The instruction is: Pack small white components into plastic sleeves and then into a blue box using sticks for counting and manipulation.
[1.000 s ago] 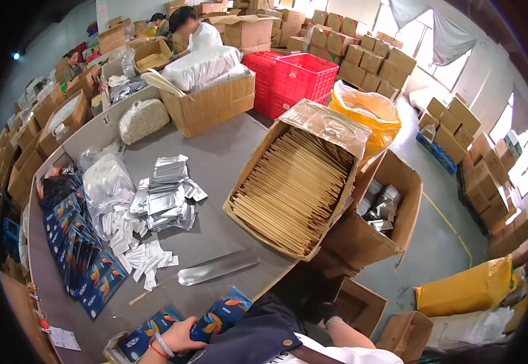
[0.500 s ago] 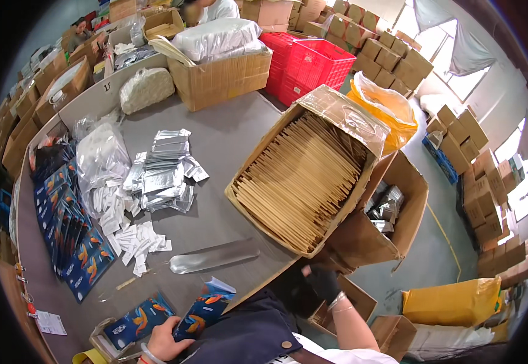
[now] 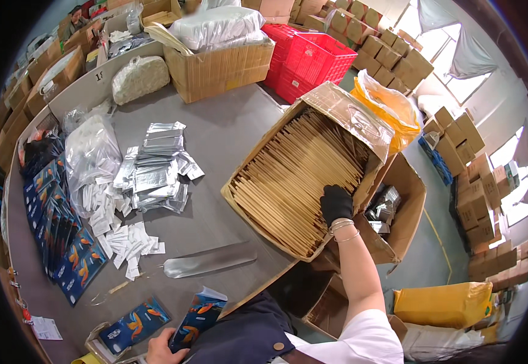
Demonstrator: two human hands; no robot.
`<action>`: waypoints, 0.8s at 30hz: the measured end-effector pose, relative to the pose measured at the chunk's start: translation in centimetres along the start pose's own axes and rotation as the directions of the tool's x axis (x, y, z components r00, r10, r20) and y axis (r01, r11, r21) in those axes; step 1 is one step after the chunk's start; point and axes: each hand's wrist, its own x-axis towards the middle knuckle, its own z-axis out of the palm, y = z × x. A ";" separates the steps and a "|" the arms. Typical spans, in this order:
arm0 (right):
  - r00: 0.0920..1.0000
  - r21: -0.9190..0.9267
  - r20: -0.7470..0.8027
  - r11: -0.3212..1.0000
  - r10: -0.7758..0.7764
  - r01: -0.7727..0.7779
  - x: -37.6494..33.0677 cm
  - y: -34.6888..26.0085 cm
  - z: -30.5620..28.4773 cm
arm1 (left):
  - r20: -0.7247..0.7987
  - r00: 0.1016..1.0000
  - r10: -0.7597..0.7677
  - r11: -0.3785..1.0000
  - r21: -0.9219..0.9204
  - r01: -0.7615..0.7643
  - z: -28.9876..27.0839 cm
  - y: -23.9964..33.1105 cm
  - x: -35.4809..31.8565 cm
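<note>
My left hand [image 3: 168,347] grips a blue printed pouch [image 3: 196,316] with orange shapes, tilted at the table's near edge; its pale upper edge faces away from me. Beside it lies another blue pouch [image 3: 135,324] in a small open box. My right hand [image 3: 336,204], in a black glove, rests over a large carton [image 3: 258,229], touching thin brown pieces [image 3: 297,176] packed on edge in it. Its fingers point down among them, so their grip is hidden. Beyond the left hand lie silver packets [image 3: 154,173] and small white sachets [image 3: 131,242].
A clear grey strip-like tray [image 3: 210,259] lies on the table. Blue pouches [image 3: 54,224] line the left side near a plastic bag of white goods [image 3: 91,155]. Right of the carton stands another box [image 3: 410,200] with silver packets. Red crates [image 3: 318,57] stand behind.
My right hand has moved up and away from beside the table edge onto the brown pieces in the carton. The left hand still holds its pouch, now tilted more upright.
</note>
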 end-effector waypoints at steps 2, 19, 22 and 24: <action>0.996 -0.038 -0.076 0.998 -0.049 0.046 -0.2 -0.2 0.1 | -0.027 0.999 0.022 1.000 -0.013 -0.022 -0.1 0.0 0.1; 0.895 0.311 -0.309 0.923 0.322 -0.226 -20.1 4.2 -1.8 | 0.020 0.990 0.142 0.977 0.157 -0.143 -0.1 0.1 1.5; 0.636 -0.001 0.475 0.723 0.608 -0.690 -32.1 6.1 2.6 | 0.052 0.995 0.089 0.990 0.108 -0.094 -0.2 0.9 2.3; 0.792 0.003 0.199 0.808 0.576 -0.589 -44.6 10.9 9.3 | 0.061 0.994 0.088 0.986 0.134 -0.095 -0.3 1.8 2.0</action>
